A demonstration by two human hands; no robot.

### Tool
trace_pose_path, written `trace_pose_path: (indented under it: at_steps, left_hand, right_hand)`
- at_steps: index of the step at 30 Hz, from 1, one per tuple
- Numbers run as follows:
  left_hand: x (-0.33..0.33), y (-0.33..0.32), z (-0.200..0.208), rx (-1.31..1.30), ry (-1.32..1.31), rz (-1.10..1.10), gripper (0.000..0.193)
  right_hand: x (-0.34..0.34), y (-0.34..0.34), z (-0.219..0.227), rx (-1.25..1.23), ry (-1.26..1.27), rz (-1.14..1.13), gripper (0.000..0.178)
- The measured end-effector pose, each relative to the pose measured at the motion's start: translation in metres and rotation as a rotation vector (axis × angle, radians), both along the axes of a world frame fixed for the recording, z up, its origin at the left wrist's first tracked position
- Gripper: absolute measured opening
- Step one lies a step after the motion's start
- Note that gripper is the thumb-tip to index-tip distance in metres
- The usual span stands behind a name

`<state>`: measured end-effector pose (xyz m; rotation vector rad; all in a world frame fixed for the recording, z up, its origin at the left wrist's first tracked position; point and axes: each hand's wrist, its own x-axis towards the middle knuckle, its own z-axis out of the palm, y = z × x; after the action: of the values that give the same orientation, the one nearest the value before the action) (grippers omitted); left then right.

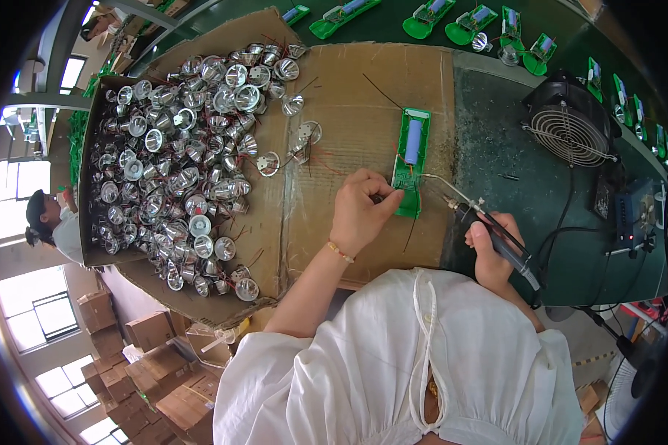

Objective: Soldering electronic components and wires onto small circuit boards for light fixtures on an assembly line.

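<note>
Head view, clock read from its centre; green plastic housing (402,199) lies at 2 o'clock on a flattened cardboard sheet (334,89); blue cylindrical cell (413,141) seated in its 12 o'clock half, small circuit board (406,180) below that; left hand (361,208) at the housing's 8 o'clock, thumb and index nearly together beside the board, other fingers curled; can't tell if anything thin is pinched; right hand (490,259) at the housing's 4 o'clock, fingers wrapped around a black-handled soldering iron (508,254), its bent tip pointing to 10 o'clock and reaching the board's edge, contact unclear; toward 9 o'clock, cardboard box (241,33) heaped with silvery reflector cups (154,139), two wired ones loose at 10 to 11 o'clock; black fan (569,135) with wire guard at 2 o'clock; more green housings (427,16) in a row along the table's far edge, 12 to 3 o'clock; another person (67,233) at 9 o'clock.
</note>
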<state>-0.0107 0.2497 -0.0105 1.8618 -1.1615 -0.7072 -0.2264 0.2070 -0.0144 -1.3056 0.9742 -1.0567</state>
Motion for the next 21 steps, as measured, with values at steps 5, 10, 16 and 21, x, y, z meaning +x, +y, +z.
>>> trace_pose_path:
  at_steps: [5,10,16,21]
  left_hand:
    - [0.000,-0.002,0.000,0.008,0.013,-0.002,0.013]
    - [0.000,-0.003,0.002,0.019,0.007,-0.005,0.013]
    - [0.002,-0.002,0.004,0.071,0.092,0.047,0.013]
    - [0.015,-0.004,0.017,0.233,0.021,-0.044,0.013]
  right_hand:
    - [-0.009,-0.005,-0.004,-0.015,-0.004,-0.004,0.017]
    - [-0.016,-0.008,-0.007,0.010,0.002,-0.033,0.016]
    - [-0.025,-0.016,-0.009,0.019,0.015,-0.086,0.016]
    - [-0.035,-0.026,-0.015,0.004,0.019,-0.140,0.015]
